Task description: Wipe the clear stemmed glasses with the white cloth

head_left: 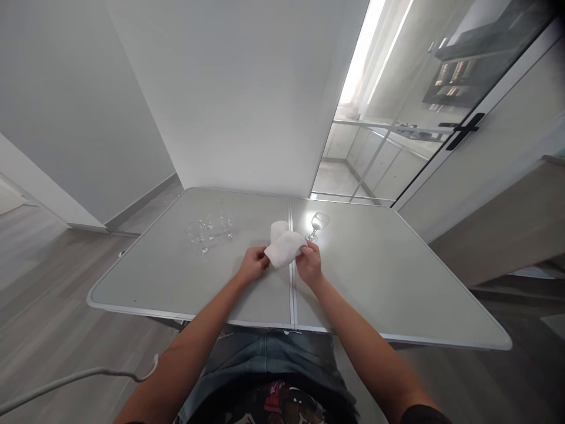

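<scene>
One white cloth [286, 249], bunched and folded over, at the middle seam [292, 300] of the pale table [375, 285], between the two hands. At its right corner, pinched by thumb and fingers of the right hand [310, 263]; at its left edge, met by the curled fingers of the left hand [254, 263], with a grip impossible to tell clearly: perhaps on the fabric, perhaps on something hidden under it. For good handling, better to pinch lightly, to open the folds a little more, and to pull evenly from both sides with relaxed wrists. Just beyond the right hand, a single stemmed glass [320, 221], near enough to be knocked by knuckles or by a loose corner; so, wise to leave some room there. Well apart on the left, a small group of clear glasses [209, 224], difficult to count exactly. Behind, a plain wall [229, 106]; farther right, a glazed door [388, 126] with a black handle [465, 131]. At lower left, near the forearm, a pale cable [88, 372].
</scene>
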Action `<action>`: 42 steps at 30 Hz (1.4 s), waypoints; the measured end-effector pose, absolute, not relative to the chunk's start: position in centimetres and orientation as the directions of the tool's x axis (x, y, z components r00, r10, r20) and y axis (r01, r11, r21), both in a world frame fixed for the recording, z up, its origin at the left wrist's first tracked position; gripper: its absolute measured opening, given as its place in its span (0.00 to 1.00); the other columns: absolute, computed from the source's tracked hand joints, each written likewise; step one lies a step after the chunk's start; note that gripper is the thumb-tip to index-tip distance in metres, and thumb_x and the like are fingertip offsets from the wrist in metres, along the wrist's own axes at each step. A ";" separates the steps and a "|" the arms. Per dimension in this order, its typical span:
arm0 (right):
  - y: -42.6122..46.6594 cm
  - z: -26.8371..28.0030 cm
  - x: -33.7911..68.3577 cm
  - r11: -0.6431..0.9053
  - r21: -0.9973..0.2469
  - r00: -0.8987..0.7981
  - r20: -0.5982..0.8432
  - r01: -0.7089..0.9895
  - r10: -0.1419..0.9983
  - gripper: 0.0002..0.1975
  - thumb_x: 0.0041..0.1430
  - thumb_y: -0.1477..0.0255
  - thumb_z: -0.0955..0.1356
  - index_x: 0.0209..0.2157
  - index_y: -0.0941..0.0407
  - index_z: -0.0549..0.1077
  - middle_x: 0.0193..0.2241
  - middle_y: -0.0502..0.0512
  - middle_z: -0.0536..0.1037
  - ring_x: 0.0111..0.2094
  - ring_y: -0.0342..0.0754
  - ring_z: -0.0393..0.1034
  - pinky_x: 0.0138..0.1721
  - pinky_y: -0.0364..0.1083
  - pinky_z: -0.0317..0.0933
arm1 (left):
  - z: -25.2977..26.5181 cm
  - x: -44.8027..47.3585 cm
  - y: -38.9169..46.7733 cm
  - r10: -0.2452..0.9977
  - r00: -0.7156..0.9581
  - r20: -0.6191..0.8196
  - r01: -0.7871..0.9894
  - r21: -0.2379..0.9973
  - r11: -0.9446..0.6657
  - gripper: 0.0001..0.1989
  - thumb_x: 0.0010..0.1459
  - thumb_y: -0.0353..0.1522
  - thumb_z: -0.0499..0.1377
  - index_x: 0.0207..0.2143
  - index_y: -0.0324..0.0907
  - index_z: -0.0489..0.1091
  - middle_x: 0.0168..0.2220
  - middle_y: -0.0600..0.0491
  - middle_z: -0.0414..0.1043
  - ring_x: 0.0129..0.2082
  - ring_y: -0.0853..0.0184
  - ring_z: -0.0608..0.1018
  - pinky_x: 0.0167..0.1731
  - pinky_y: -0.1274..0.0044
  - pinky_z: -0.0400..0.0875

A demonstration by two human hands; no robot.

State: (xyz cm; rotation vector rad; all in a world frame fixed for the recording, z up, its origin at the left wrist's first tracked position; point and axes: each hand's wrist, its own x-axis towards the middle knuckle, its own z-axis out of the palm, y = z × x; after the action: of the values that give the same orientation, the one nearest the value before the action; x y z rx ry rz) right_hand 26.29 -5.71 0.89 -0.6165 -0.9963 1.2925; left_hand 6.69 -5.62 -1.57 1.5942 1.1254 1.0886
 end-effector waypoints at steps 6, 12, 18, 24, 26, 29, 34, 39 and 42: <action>-4.4 1.1 26.1 0.099 -0.713 0.038 0.101 -0.695 0.994 0.05 0.58 0.67 0.68 0.30 0.53 0.74 0.29 0.48 0.75 0.33 0.47 0.68 0.38 0.46 0.65 | -0.4 6.7 -5.7 0.957 0.189 0.220 0.029 0.973 -0.229 0.23 0.61 0.50 0.58 0.30 0.38 0.73 0.20 0.55 0.66 0.21 0.71 0.67 0.25 0.77 0.63; -3.8 0.8 25.8 -0.006 -0.698 0.004 -0.013 -0.716 1.000 0.09 0.59 0.65 0.69 0.38 0.54 0.77 0.40 0.52 0.82 0.43 0.51 0.75 0.47 0.49 0.68 | 0.0 6.5 -5.5 0.927 0.039 0.373 0.093 0.922 -0.375 0.26 0.60 0.53 0.59 0.24 0.40 0.74 0.35 0.47 0.71 0.40 0.63 0.74 0.42 0.73 0.70; -4.7 0.5 24.3 -0.103 -0.777 -0.175 0.009 -0.621 0.985 0.12 0.59 0.61 0.71 0.40 0.53 0.77 0.37 0.52 0.82 0.42 0.52 0.75 0.43 0.49 0.70 | -1.0 7.0 -5.2 0.936 0.114 0.334 0.111 0.932 -0.346 0.20 0.55 0.48 0.66 0.25 0.39 0.77 0.29 0.51 0.71 0.32 0.67 0.74 0.34 0.75 0.69; -4.9 -1.0 23.9 -0.054 -0.911 -0.255 0.057 -0.408 0.965 0.09 0.56 0.62 0.73 0.32 0.53 0.78 0.27 0.49 0.78 0.35 0.49 0.72 0.37 0.46 0.67 | -1.4 7.2 -5.3 0.989 0.030 0.146 -0.061 0.988 -0.144 0.23 0.43 0.41 0.73 0.38 0.38 0.73 0.30 0.51 0.77 0.29 0.65 0.79 0.32 0.73 0.75; -4.9 -1.2 24.0 0.012 -0.951 -0.303 0.111 -0.309 0.946 0.08 0.56 0.64 0.74 0.32 0.54 0.79 0.28 0.49 0.78 0.36 0.48 0.72 0.39 0.45 0.66 | -1.2 7.2 -5.3 0.993 -0.001 0.122 -0.086 0.989 -0.121 0.29 0.41 0.39 0.74 0.43 0.41 0.68 0.28 0.55 0.76 0.28 0.65 0.80 0.32 0.73 0.77; -5.1 -0.9 24.3 0.154 -0.979 -0.382 0.193 -0.132 0.904 0.09 0.59 0.65 0.71 0.34 0.56 0.80 0.32 0.50 0.79 0.36 0.47 0.70 0.40 0.45 0.63 | -1.0 7.1 -5.4 0.994 0.008 0.110 -0.100 0.989 -0.109 0.34 0.41 0.39 0.73 0.47 0.45 0.61 0.29 0.58 0.76 0.28 0.65 0.81 0.32 0.72 0.78; -5.1 -0.7 24.8 0.182 -0.979 -0.391 0.204 -0.092 0.898 0.11 0.59 0.63 0.71 0.34 0.57 0.80 0.29 0.50 0.78 0.32 0.46 0.67 0.36 0.44 0.60 | -0.8 6.9 -5.3 0.987 0.068 0.143 -0.100 0.986 -0.136 0.31 0.47 0.40 0.71 0.51 0.43 0.64 0.36 0.53 0.76 0.32 0.67 0.80 0.36 0.74 0.77; -5.1 -0.6 24.8 -0.030 -0.970 -0.404 0.072 -0.241 0.912 0.12 0.52 0.63 0.74 0.34 0.57 0.80 0.30 0.52 0.78 0.33 0.47 0.69 0.37 0.45 0.61 | -0.6 6.6 -5.2 0.968 -0.035 0.248 -0.024 0.968 -0.249 0.28 0.42 0.38 0.75 0.46 0.42 0.73 0.33 0.57 0.69 0.26 0.74 0.73 0.26 0.81 0.69; -5.1 -0.1 24.8 -0.173 -0.917 -0.453 0.010 -0.360 0.892 0.16 0.53 0.57 0.71 0.33 0.56 0.78 0.30 0.54 0.78 0.35 0.51 0.71 0.38 0.47 0.63 | -0.9 6.6 -5.1 0.975 -0.020 0.223 -0.115 0.968 -0.223 0.30 0.42 0.39 0.75 0.47 0.44 0.71 0.33 0.58 0.67 0.23 0.76 0.70 0.24 0.82 0.67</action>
State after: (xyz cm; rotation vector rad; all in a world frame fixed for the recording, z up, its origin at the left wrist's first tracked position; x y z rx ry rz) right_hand 24.82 -5.10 -0.14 -0.7031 -1.1651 1.7672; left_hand 6.65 -5.14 -0.86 1.2792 1.0118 1.4304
